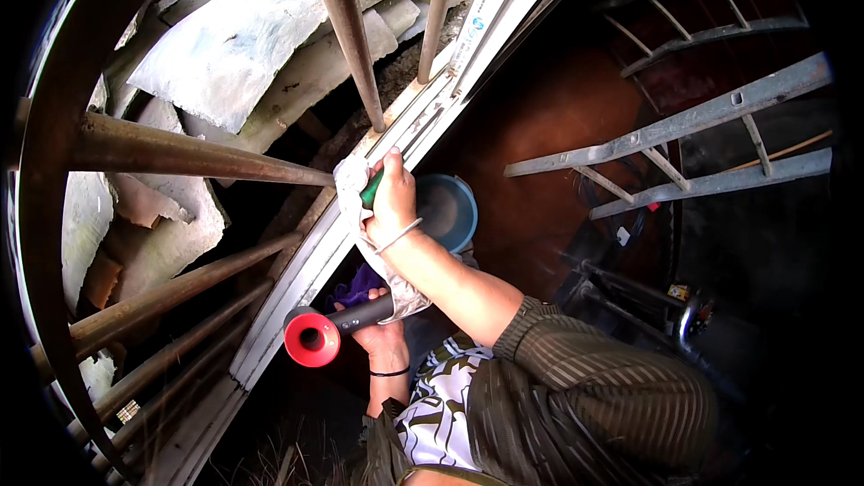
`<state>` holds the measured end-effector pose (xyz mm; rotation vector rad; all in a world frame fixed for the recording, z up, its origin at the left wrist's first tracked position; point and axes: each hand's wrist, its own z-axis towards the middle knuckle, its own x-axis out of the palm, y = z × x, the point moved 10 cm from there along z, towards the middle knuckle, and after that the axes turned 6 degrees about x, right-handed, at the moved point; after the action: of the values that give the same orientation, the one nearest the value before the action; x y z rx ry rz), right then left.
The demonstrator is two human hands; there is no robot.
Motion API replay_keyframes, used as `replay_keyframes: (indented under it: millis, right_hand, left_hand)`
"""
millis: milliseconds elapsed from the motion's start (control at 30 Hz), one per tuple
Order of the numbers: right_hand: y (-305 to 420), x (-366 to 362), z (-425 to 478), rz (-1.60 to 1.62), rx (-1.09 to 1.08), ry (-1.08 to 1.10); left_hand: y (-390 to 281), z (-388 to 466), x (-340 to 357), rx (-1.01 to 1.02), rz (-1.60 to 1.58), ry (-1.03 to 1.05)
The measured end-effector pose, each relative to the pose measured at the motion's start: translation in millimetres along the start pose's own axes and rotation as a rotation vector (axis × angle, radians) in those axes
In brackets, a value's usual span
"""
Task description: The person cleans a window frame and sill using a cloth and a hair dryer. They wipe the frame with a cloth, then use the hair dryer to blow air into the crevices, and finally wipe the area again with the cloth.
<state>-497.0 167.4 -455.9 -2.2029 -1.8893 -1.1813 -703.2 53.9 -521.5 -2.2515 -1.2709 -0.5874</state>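
My right hand (pixel 393 197), with a pale band at its wrist, is closed around a green object (pixel 370 190), only partly visible. A whitish cloth (pixel 352 187) lies beside that hand over the white window track (pixel 317 243) and hangs down below the wrist. Lower down, my left hand (pixel 380 337) wraps around the dark handle of a handheld device like a hair dryer (pixel 364 314), whose red ring-shaped end (pixel 312 340) points up at me. Part of the handle is hidden by the white cloth. Purple cloth (pixel 356 287) shows behind my left fingers.
Rusty metal bars (pixel 202 152) stand outside the track, with broken roof tiles (pixel 229 47) beyond. Below on the inner side is a blue bucket (pixel 447 212). A metal ladder (pixel 668 131) stands at right above the reddish-brown floor (pixel 560 108). Metal tubing (pixel 688 324) shows lower right.
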Motion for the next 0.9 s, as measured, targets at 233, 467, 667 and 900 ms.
replay_keyframes:
  millis: [233,467,667,900]
  right_hand:
    - [-14,-17,-31,-0.083,0.089,0.111]
    - [102,-61,-129,-1.043,-0.522,0.505]
    - [247,-92,-189,-1.052,-1.186,0.446]
    - [319,-50,-142,-1.285,-1.292,0.196]
  left_hand:
    - [1,2,-14,-0.021,-0.062,0.098]
    - [72,-70,30,-0.093,0.271,0.084]
    - [235,-99,142,-0.198,0.412,0.494]
    - [329,-40,209,-0.205,0.435,0.33]
